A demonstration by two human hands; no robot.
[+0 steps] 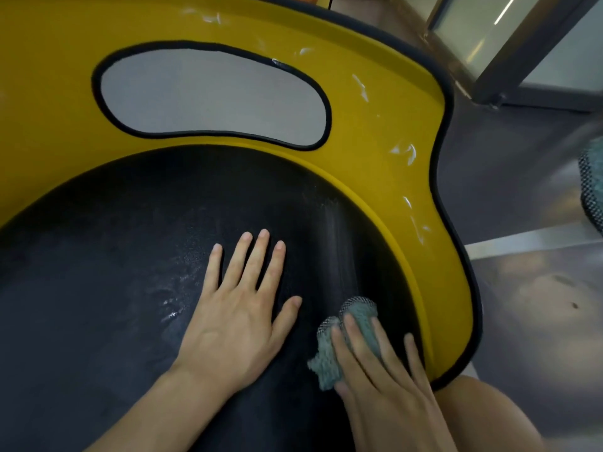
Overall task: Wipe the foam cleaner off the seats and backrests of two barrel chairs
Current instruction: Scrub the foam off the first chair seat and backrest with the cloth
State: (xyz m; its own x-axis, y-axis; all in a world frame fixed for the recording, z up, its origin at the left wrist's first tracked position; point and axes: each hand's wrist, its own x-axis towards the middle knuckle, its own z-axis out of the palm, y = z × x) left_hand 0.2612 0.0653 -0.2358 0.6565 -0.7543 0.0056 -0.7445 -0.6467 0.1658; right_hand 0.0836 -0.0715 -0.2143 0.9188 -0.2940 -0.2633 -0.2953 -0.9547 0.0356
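A barrel chair fills the view: a round black seat (98, 256) inside a curved yellow backrest (375, 125) with a black-rimmed oval cut-out (212, 96). My left hand (241, 308) lies flat on the seat, fingers spread, holding nothing. My right hand (381, 360) presses a grey-green cloth (329, 357) with a mesh edge onto the seat's right side, near the yellow wall. White foam smears (408, 153) streak the backrest's right part and top. A faint foam film (176, 301) marks the seat left of my left hand.
Grey floor (522, 305) lies to the right of the chair. A dark-framed glass door (522, 44) stands at the upper right. Another cloth-like object (592, 181) shows at the right edge. My bare knee (483, 415) is at the chair's lower right.
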